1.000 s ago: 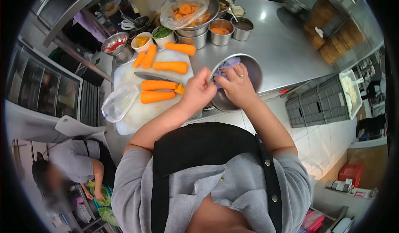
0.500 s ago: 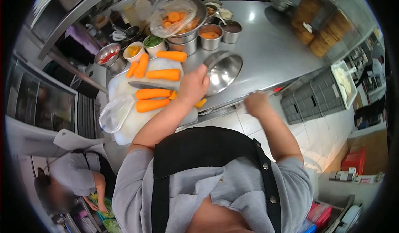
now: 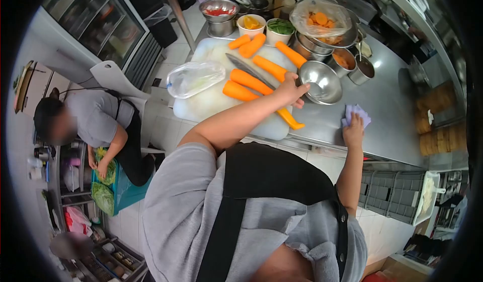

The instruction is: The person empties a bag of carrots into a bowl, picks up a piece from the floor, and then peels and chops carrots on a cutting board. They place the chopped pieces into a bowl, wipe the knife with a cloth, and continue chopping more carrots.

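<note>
My left hand (image 3: 292,91), fingers apart, is right at the left rim of a shiny metal bowl (image 3: 323,83) on the steel counter. Under that forearm lies a kitchen knife (image 3: 250,70) on a white cutting board (image 3: 201,112); its yellow handle shows past my wrist. Several peeled carrots (image 3: 251,80) are spread around the blade, and a clear plastic bag (image 3: 196,79) rests at the board's left. Farther right, my right hand (image 3: 354,129) presses a folded lilac cloth (image 3: 358,115) onto the counter (image 3: 387,131), with fingers over its near edge.
Behind the board stand tubs of green leaves (image 3: 280,26) and orange pieces (image 3: 251,22), plus a bagged bowl of sliced carrot (image 3: 321,20). Grey crates (image 3: 392,194) are below the counter at right. A co-worker (image 3: 95,116) handles leafy greens at left.
The bowl, tilted in my left hand before, now sits on the counter by the carrots. My right hand has moved from the counter's front edge onto the counter with the cloth. The view has turned.
</note>
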`<state>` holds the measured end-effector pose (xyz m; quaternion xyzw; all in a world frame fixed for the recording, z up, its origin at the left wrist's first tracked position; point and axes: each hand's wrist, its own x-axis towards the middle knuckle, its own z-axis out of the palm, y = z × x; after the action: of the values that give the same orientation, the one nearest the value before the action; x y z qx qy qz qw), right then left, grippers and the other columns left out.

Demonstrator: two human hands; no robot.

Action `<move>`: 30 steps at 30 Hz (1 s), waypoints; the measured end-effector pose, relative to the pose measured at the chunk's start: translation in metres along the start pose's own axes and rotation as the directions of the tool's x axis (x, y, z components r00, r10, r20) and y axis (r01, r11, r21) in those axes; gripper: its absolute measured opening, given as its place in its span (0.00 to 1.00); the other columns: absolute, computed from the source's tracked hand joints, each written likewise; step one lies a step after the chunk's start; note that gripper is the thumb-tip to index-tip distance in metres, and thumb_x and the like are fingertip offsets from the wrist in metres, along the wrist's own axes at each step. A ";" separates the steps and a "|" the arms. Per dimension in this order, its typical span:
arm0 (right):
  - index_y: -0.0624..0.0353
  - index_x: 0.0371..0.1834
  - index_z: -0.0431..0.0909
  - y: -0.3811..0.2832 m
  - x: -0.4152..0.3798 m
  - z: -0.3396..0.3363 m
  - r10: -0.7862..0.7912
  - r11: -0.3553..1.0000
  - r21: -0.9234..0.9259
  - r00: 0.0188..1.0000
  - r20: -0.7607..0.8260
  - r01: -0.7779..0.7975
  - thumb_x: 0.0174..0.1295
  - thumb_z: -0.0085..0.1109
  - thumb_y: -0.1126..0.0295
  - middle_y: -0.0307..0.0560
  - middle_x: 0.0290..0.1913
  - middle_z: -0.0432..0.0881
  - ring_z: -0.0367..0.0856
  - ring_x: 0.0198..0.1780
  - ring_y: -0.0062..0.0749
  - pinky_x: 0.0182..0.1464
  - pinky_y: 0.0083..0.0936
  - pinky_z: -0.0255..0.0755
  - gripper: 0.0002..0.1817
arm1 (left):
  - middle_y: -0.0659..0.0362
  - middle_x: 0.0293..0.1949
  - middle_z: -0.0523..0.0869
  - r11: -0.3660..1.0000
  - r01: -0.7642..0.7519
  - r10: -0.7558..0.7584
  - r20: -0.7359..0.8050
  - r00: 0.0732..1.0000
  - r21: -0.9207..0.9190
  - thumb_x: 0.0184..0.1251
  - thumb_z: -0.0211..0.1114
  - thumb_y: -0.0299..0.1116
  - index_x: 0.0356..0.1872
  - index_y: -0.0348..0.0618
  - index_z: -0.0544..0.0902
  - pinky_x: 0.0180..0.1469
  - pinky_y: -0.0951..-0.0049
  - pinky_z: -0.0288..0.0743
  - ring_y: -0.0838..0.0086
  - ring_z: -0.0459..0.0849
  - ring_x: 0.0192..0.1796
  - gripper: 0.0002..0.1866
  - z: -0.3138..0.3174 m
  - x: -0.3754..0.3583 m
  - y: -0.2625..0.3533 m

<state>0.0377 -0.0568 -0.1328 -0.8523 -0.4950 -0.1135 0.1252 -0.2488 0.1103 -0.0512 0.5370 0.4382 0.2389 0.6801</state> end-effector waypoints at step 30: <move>0.42 0.64 0.73 -0.218 -0.057 -0.071 -0.432 0.897 0.128 0.901 0.045 0.424 0.57 0.56 0.72 0.44 0.40 0.78 0.81 0.39 0.39 0.42 0.39 0.73 0.28 | 0.47 0.59 0.71 0.516 0.041 0.822 -0.508 0.258 0.856 0.57 0.62 0.23 0.47 0.44 0.76 0.58 0.53 0.69 0.49 0.70 0.61 0.15 -0.253 -0.005 0.012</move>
<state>-0.1845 -0.0216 -0.0622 -0.7174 -0.6802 -0.0789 0.1281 -0.4652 0.2416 -0.0480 0.6365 0.6084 0.4710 -0.0538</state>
